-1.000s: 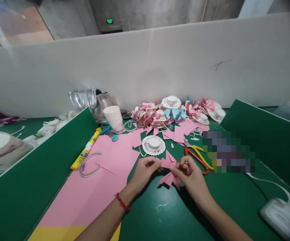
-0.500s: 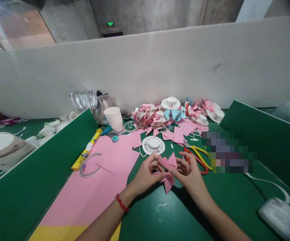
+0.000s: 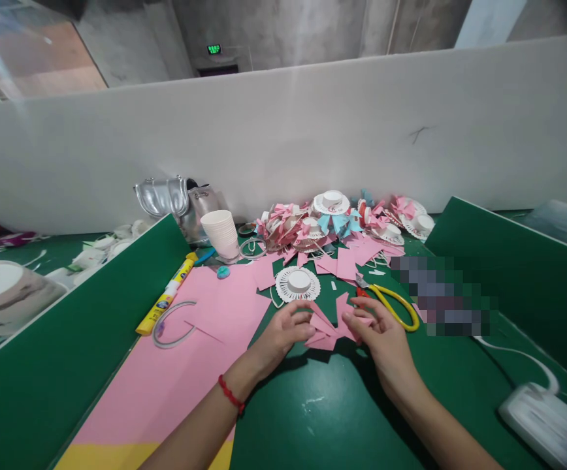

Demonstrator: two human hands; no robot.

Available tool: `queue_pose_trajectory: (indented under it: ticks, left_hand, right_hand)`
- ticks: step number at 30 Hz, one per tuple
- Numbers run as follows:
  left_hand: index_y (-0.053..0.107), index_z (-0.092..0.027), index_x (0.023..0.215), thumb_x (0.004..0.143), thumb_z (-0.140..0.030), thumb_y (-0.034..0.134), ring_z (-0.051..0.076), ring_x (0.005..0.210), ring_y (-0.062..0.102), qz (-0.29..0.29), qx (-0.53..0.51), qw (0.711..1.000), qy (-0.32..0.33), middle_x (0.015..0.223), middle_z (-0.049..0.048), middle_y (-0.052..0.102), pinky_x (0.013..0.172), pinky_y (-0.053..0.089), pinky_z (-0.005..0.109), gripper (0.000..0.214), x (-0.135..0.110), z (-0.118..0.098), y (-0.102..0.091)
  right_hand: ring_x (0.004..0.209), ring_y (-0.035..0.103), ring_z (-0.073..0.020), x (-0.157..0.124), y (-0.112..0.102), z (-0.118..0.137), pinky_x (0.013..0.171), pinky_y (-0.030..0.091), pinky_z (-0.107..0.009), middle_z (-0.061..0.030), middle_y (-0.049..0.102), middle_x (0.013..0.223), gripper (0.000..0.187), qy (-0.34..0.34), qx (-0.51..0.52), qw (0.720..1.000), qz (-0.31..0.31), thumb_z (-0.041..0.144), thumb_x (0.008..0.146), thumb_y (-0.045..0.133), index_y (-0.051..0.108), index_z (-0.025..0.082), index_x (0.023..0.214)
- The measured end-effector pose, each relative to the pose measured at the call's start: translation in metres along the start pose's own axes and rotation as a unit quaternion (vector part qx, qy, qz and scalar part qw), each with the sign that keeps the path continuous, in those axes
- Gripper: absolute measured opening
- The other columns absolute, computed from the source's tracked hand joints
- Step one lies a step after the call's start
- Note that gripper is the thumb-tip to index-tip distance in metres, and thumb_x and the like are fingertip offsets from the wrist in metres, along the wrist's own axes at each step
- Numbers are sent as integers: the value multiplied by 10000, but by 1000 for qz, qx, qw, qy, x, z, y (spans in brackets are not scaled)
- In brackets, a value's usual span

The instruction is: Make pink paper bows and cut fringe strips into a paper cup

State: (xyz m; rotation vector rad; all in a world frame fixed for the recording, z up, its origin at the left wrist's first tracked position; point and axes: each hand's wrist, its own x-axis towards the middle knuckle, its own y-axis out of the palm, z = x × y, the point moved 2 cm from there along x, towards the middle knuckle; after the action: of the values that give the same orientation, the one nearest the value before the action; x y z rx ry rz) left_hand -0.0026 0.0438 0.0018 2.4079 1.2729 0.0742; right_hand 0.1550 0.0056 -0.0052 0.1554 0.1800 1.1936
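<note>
My left hand [image 3: 286, 329] and my right hand [image 3: 379, 329] both pinch a folded pink paper shape [image 3: 332, 324] low over the green table [image 3: 332, 418]. The left fingers grip its left side, the right fingers its right side. Just beyond it lies a white paper-plate hat [image 3: 298, 284]. Yellow-handled scissors [image 3: 394, 301] lie right of my right hand, partly behind it. A red cord is tied round my left wrist.
A large pink sheet [image 3: 180, 365] lies at left with a glue tube [image 3: 166, 297] and a clear band [image 3: 170, 323]. Stacked paper cups [image 3: 221, 232], a silver bag [image 3: 173, 196] and a pile of decorated hats [image 3: 337, 222] sit at the back. Green dividers flank the table; a white power strip [image 3: 548, 424] lies at right.
The pink shape was held upright in the air half a second ago; both hands have now brought it down flatter onto the table, a little farther from me.
</note>
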Motion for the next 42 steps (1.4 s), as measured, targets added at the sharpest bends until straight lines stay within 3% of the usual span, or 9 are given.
queue_pose_trajectory:
  ticks: [6,11,15,18,22,27,30,33,42]
  left_hand:
    - [581,-118,786,645,-196,663,128,657,595,-56,83,995,-22,724,36,632,669,450,251,181,-2,3,19]
    - [522,-149,793,599,-168,666,95,443,537,-22,149,988,-30,560,-40,566,470,438,224,242,1,-2,8]
    - [466,-171,907,549,-140,697,83,410,514,-23,202,978,-47,508,-66,568,433,395,192,427,2,-13,-7]
    - [467,-172,957,571,-184,703,94,439,529,-74,206,976,-20,495,-65,564,457,391,197,453,2,-19,-12]
    - [411,-196,990,718,-275,594,111,644,590,-221,104,966,90,701,-20,609,629,445,239,337,-2,-16,-8]
    - [357,-254,1137,761,-273,555,138,759,608,-177,115,972,104,873,15,626,738,455,289,425,-9,0,15]
    - [571,-206,925,727,-243,594,155,834,591,-165,184,960,129,913,31,635,760,450,266,203,-11,2,23]
    - [641,-175,733,699,-226,620,160,760,597,-181,224,951,112,791,30,664,721,463,267,65,-11,2,22]
    - [672,-181,656,648,-192,652,171,692,614,-220,221,943,115,718,27,697,677,477,285,24,-10,-1,11]
  right_hand:
    - [658,569,-139,-7,4,-6,526,446,-206,8,604,743,396,-9,9,999,-39,316,594,720,525,221,925]
    - [611,565,-128,-5,7,2,522,462,-217,11,595,734,379,-15,-19,999,48,233,585,711,602,207,947]
    - [511,566,-131,-3,7,7,460,464,-230,-5,641,629,196,-10,-60,991,120,169,552,716,698,169,747]
    - [579,616,-164,-3,6,8,525,498,-253,-20,679,636,115,-29,-78,991,107,164,551,723,693,175,662]
    - [657,649,-198,-3,4,6,625,522,-300,-35,705,670,114,-55,-91,993,56,216,567,742,688,181,661]
    - [647,662,-226,-4,2,5,621,535,-338,-61,726,695,152,-72,-107,991,17,281,589,740,714,176,695]
    - [634,663,-224,-6,3,4,606,538,-330,-50,726,665,122,-83,-112,990,24,272,590,739,723,183,672]
    - [628,660,-215,-8,6,5,602,536,-316,-37,723,644,47,-93,-116,988,44,224,608,727,726,194,645]
    - [669,662,-210,-6,7,5,631,535,-310,-27,735,694,119,-111,-120,980,113,129,626,704,744,228,680]
